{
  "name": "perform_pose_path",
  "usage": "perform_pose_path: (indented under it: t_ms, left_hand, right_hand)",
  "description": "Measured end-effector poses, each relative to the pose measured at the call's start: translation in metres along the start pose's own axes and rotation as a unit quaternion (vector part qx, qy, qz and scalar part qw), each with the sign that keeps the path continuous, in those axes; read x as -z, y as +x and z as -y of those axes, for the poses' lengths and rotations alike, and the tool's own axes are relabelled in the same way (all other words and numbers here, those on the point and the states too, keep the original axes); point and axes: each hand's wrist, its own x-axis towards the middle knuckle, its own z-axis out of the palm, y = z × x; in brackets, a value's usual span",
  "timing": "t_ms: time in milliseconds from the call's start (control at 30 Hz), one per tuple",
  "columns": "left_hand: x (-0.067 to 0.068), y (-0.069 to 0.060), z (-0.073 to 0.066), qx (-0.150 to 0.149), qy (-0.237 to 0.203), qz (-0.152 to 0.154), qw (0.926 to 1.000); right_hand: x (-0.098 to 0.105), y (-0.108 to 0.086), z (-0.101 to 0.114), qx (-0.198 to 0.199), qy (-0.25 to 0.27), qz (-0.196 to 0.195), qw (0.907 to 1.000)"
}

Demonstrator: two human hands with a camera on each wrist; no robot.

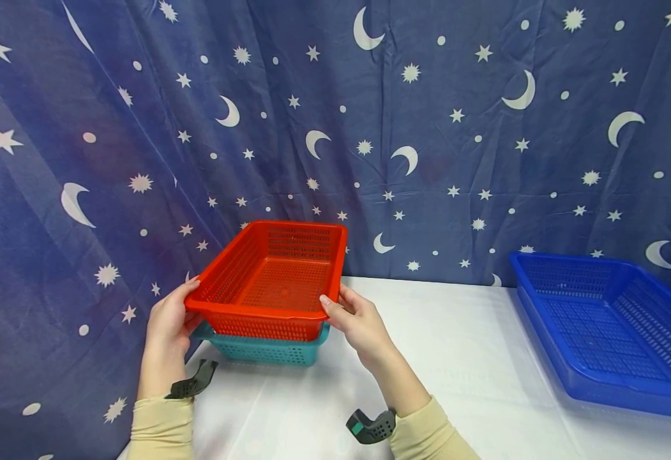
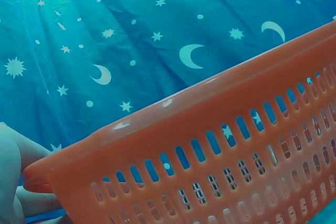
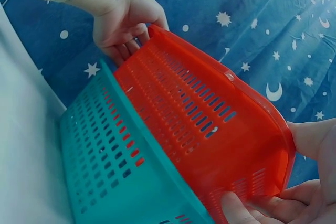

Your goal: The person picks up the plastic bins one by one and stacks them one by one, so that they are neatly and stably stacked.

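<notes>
Two hands hold a red basket by its near corners, over a teal basket. At its left corner the left hand grips the rim, thumb on top and fingers beneath. My right hand pinches the right corner the same way. In the right wrist view, the red basket is tilted, its lower part partly inside or behind the teal basket; the left hand and right hand hold opposite corners. The left wrist view shows the red basket's perforated wall close up.
A large blue basket stands on the white table at the right. A dark blue curtain with moons and stars hangs behind the table and along the left side.
</notes>
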Motion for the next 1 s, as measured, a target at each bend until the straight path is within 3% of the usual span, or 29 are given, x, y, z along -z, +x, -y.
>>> perform_pose_path:
  t_ms: [333, 733, 1000]
  left_hand:
    - [0.003, 0.006, 0.006, 0.003, 0.001, -0.003, 1.0]
    - [0.005, 0.008, 0.009, -0.006, 0.047, -0.006, 0.9989]
    - [0.003, 0.009, 0.012, -0.034, 0.148, -0.008, 0.9883]
  right_hand:
    - [-0.001, -0.001, -0.002, -0.014, -0.01, -0.002, 0.9999]
    - [-0.003, -0.001, -0.006, -0.023, -0.022, -0.005, 0.9995]
    - [-0.003, -0.001, -0.007, -0.023, -0.039, -0.01, 0.9989]
